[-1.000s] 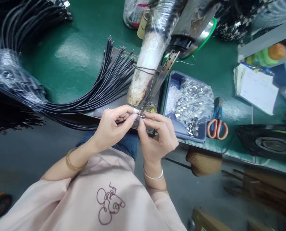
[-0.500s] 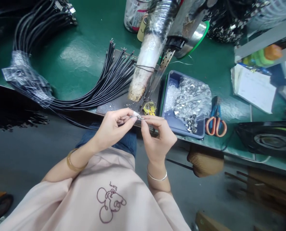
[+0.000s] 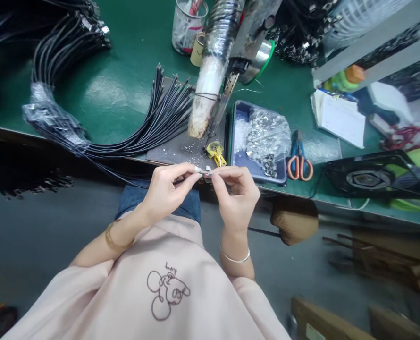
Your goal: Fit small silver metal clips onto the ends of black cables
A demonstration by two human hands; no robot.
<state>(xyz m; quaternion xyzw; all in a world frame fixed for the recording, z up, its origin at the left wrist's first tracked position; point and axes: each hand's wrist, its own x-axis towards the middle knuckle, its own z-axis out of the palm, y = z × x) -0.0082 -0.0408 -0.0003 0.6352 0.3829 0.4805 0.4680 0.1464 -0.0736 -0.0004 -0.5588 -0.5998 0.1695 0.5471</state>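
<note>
At the table's front edge my left hand [image 3: 172, 186] is closed in a pinch, a pale wrap on one fingertip. It grips the end of a black cable [image 3: 125, 179], which runs in from the bundle on the left. Thin wires [image 3: 206, 174] with a touch of red bridge the small gap to my right hand [image 3: 236, 193]. That hand pinches the tip of these wires between thumb and forefinger; whether a small metal part is there too is hidden. Just beyond the fingertips lies a yellow clip-like piece [image 3: 216, 154]. The bundle of black cables [image 3: 132, 141] fans out with its bare ends near the soldering area.
A foil-wrapped tube [image 3: 208, 89] hangs over the grey board [image 3: 167, 153]. Right of it stand a blue tray [image 3: 280, 179] of small metal parts and orange-handled pliers [image 3: 299, 165]. A black fan-like device [image 3: 373, 177], papers [image 3: 340, 118] and a clear cup [image 3: 189, 28] surround the spot.
The view has shifted, so the tray and pliers sit further left. My fingertips have drawn slightly apart, and more of the wires shows between them. The yellow piece is more visible.
</note>
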